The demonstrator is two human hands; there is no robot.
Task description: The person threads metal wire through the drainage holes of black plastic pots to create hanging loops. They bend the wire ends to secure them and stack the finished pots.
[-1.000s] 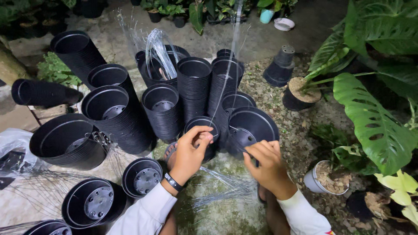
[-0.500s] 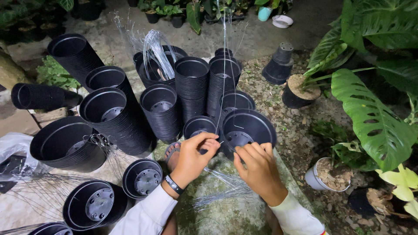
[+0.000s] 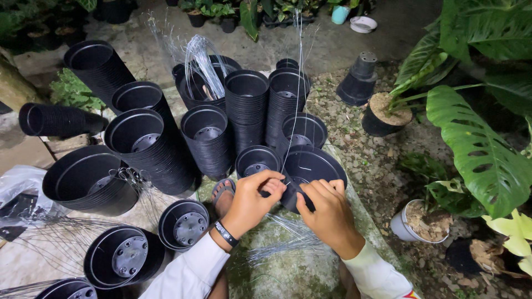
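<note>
Hands meet at the rim of a black plastic pot (image 3: 310,169): the left hand (image 3: 252,200) pinches a thin wire (image 3: 293,99) that rises straight up, steadying it, while the right hand (image 3: 328,210) grips the pot's near edge. Stacked pots (image 3: 244,111) crowd the far left; a wire bundle (image 3: 288,238) lies near on the ground.

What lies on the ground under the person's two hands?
Under the left hand and right hand a bundle of thin wires lies on the mossy slab. A sandalled foot shows beside it. The hands and sleeves cover the rest.
</note>
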